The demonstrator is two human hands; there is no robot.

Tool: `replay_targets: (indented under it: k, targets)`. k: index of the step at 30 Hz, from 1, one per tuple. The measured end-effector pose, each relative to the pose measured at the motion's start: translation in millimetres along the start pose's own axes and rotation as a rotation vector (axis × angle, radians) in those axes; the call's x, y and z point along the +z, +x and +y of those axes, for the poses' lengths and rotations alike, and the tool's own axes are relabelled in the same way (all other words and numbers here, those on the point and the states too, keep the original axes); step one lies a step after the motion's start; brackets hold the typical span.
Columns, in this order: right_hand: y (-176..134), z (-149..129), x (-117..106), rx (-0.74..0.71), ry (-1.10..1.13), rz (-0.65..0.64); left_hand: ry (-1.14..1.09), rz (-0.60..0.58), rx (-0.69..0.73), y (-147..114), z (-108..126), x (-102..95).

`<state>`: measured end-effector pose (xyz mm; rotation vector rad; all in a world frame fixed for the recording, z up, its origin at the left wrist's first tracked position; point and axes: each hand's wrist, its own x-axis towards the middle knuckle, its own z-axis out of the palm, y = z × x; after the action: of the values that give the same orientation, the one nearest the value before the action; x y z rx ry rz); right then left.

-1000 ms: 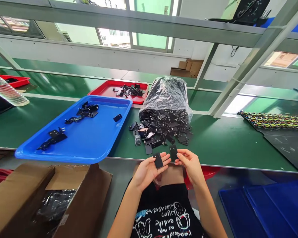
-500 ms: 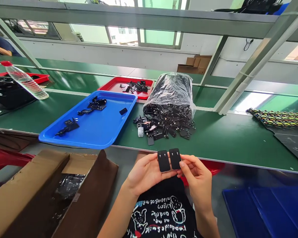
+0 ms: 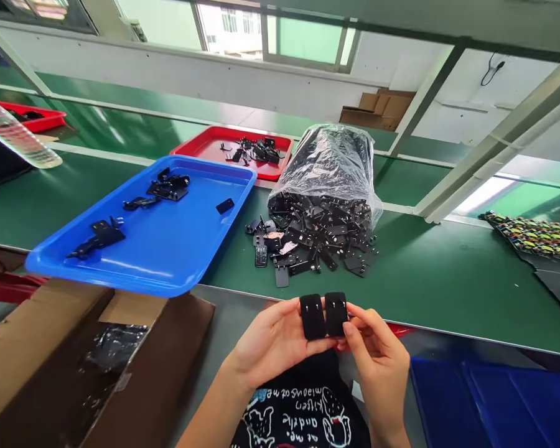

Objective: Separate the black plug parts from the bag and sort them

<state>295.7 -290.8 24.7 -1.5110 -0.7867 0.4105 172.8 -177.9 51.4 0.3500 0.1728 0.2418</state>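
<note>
Two flat black rectangular pieces, each with a pair of small shiny metal pins, are held side by side over my lap. My left hand grips the left black piece by its edges between thumb and fingers, palm up. With thumb and fingertips, my right hand pinches the right black piece at its right edge. A narrow gap shows between the two. Beyond them, a heap of similar black parts spills onto the green table from a clear plastic bag.
A blue tray holds several black parts, left of the heap. Behind it sits a red tray with more parts. An open cardboard box stands below the table edge at left. A clear bottle leans at far left.
The view has tilted down and come closer, so the table things sit larger. Both hands keep hold of the two black pieces, with little change in grip.
</note>
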Motion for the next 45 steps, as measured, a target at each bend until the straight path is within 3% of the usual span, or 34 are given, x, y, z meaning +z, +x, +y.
replay_targets:
  k: [8, 15, 22, 31, 36, 45]
  targets:
    - [38.7, 22.7, 12.0, 0.009, -0.116, 0.043, -0.038, 0.018, -0.095, 45.8, 32.1, -25.6]
    - [86.9, 40.1, 35.2, -0.032, -0.143, 0.0, 0.077, 0.106, -0.062, 76.1, 69.3, -39.4]
    - [103.2, 30.1, 38.9, -0.183, -0.084, 0.006, 0.144, 0.117, -0.036, 81.0, 89.3, -20.3]
    - [106.0, 4.4, 32.6, -0.436, -0.044, -0.024, 0.208, 0.034, -0.035, 68.5, 101.4, 13.5]
    - [105.7, -0.5, 32.0, -0.391, 0.006, -0.064, 0.215, 0.045, -0.017, 65.0, 100.7, 16.4]
    - [117.1, 17.0, 42.4, -0.23, 0.057, -0.091, 0.153, -0.003, -0.002, 83.7, 107.2, -7.7]
